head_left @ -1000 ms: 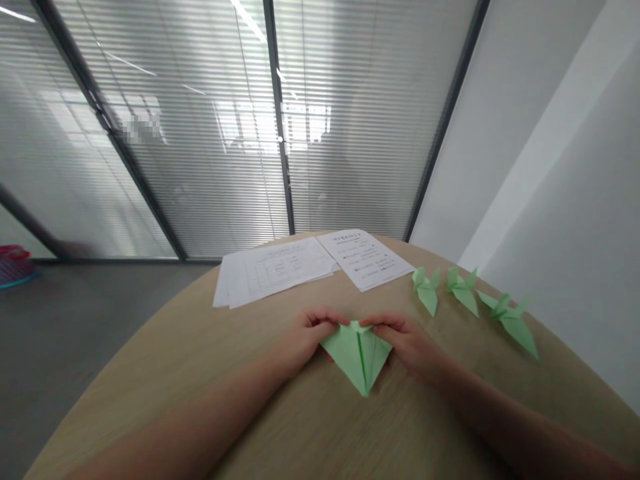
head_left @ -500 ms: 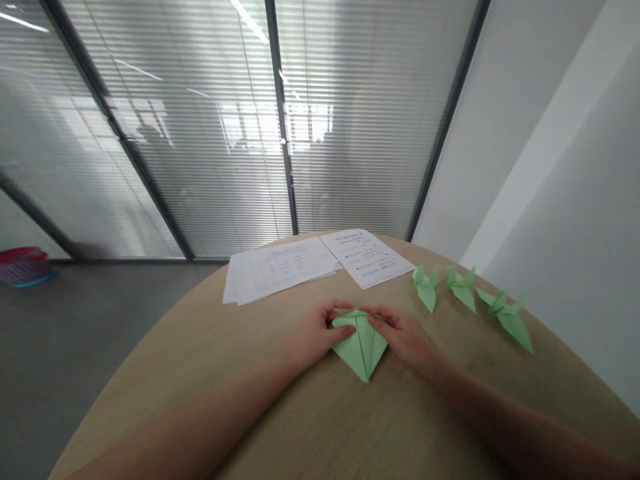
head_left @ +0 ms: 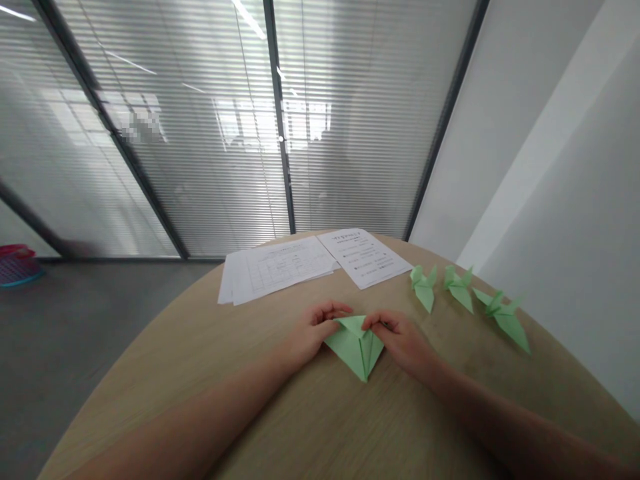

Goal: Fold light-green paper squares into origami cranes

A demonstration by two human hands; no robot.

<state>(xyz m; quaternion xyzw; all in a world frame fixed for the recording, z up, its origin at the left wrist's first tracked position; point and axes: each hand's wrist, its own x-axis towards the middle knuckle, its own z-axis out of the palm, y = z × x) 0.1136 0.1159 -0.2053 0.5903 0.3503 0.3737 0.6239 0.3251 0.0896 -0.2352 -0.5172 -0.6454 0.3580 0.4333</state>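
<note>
At the far left edge of the frame, a pink and blue plastic basket (head_left: 19, 265) with holes is sitting on the dark grey floor (head_left: 115, 300). A tall glass wall with thin blinds (head_left: 215, 180) is filling the top, from upper left to upper middle. Below it, a round, light brown wooden table (head_left: 165, 347) is spreading over the bottom. Near its back edge, some flat white printed papers (head_left: 275, 270) are lying left of the middle.

The left hand (head_left: 310, 333) is gripping the left corner of a pale green folded paper (head_left: 350, 348). This paper is resting low in the middle, with its sharp tip pointing down. Behind it, another white printed sheet (head_left: 365, 259) is lying flat. The right hand (head_left: 403, 341) is pinching the green paper's upper right edge, beside a small folded flap.

Farther right, three pale green folded paper shapes with pointy ends (head_left: 459, 288) are sitting in a row. A plain white wall (head_left: 570, 280) is standing along the right side.
</note>
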